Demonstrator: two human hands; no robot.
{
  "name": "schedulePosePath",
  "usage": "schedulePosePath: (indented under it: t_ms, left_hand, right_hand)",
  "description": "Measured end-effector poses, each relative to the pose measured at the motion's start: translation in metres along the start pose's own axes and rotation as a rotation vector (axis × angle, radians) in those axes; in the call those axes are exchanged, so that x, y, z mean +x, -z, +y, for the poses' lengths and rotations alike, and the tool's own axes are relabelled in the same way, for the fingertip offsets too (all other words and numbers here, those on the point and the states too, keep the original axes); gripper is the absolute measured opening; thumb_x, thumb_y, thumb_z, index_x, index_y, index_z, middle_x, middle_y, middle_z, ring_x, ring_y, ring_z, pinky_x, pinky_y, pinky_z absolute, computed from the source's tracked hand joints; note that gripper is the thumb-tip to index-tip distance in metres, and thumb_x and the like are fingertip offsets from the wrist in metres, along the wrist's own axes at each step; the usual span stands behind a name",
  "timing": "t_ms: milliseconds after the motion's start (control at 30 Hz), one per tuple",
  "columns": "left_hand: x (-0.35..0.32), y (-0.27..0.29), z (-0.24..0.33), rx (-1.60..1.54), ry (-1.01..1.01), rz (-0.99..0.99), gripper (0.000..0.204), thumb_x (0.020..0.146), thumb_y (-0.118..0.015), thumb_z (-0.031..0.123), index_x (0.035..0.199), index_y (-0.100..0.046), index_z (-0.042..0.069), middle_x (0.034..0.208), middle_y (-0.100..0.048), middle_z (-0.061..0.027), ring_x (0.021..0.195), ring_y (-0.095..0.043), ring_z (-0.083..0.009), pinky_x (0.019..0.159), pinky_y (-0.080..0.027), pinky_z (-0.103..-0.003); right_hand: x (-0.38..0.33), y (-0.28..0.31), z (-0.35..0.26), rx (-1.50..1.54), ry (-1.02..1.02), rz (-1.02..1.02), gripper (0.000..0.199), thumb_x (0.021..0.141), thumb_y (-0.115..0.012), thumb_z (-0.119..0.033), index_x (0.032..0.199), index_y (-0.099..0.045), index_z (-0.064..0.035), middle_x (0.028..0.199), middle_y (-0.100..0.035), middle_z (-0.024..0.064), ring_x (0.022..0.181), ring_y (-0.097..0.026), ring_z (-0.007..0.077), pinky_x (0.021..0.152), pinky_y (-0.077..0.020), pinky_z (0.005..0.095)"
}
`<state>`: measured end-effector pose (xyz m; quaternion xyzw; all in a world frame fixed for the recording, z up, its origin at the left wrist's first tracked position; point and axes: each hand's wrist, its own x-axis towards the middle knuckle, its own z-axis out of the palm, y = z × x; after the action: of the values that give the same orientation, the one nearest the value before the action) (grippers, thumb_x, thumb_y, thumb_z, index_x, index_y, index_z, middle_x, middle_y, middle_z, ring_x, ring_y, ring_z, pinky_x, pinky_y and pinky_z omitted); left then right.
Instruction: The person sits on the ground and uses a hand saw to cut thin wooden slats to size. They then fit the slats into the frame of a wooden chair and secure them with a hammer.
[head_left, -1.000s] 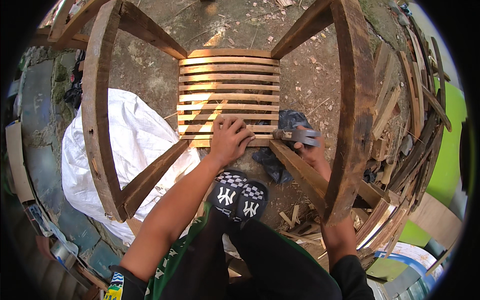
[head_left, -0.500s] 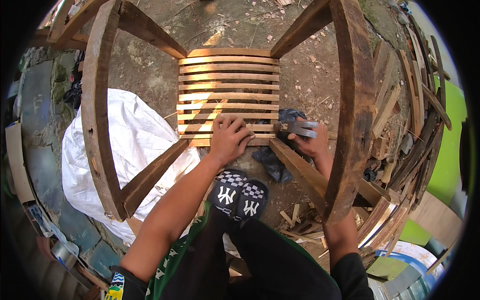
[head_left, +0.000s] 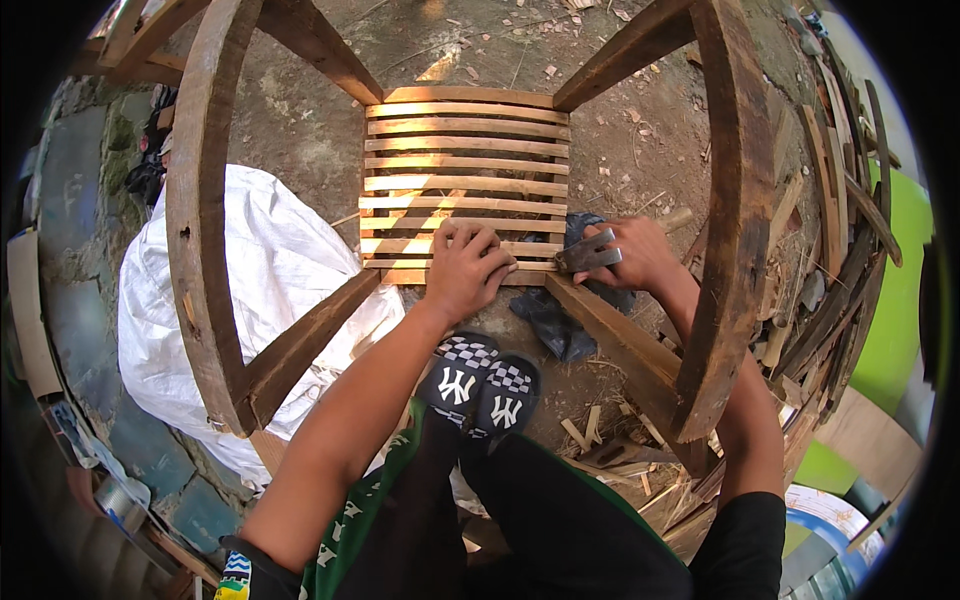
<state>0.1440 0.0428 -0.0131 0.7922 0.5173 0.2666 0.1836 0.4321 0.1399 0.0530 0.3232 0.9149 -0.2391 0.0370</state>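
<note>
- Head view: left hand (head_left: 468, 270) lies palm-down, fingers spread flat on the near end of the slatted panel of pale wooden strips (head_left: 462, 180); nothing gripped, just pressing.
- Right hand (head_left: 640, 255) closed around a hammer with grey metal head (head_left: 588, 253); head sits at the panel's right near corner, touching or just above the last slat, cannot tell which.
- Slatted panel sits inside the dark weathered wooden chair frame (head_left: 200, 230), between its two long curved side rails, over bare dirt ground (head_left: 300, 130).
- Dark crumpled cloth (head_left: 555, 320) on the ground under the right hand, beside a diagonal frame bar.
- White woven plastic sack (head_left: 270, 270) left of the panel, partly under the left rail.
- Black sandals with checkered strap (head_left: 480, 385) just below the left hand, feet together.
- Wood offcuts and stacked planks (head_left: 830, 240) along the right side.
</note>
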Motion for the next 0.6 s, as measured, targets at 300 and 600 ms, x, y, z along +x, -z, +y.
schedulePosePath:
  t_ms: [300,600]
  left_hand:
    - [-0.003,0.001,-0.007,0.020,0.023,-0.001,0.013,0.084,-0.084,0.026,0.090,-0.074,0.020,0.100,-0.061,0.0026,0.108,-0.058,-0.0220,0.102,-0.036,-0.049]
    - [0.004,-0.003,-0.003,-0.025,-0.001,0.013,0.012,0.084,-0.084,0.026,0.089,-0.074,0.021,0.099,-0.062,0.0027,0.106,-0.058,-0.0217,0.102,-0.036,-0.049]
  right_hand:
    - [0.019,0.005,0.016,0.033,0.149,0.051,0.060,0.088,-0.068,-0.069,0.090,-0.055,-0.0103,0.078,-0.065,0.0105,0.074,-0.068,0.0370,0.061,-0.0527,0.0472]
    - [0.004,0.008,0.015,-0.045,0.176,-0.023,0.060,0.087,-0.069,-0.068,0.089,-0.051,-0.0108,0.077,-0.059,0.0089,0.076,-0.066,0.0345,0.064,-0.0525,0.0446]
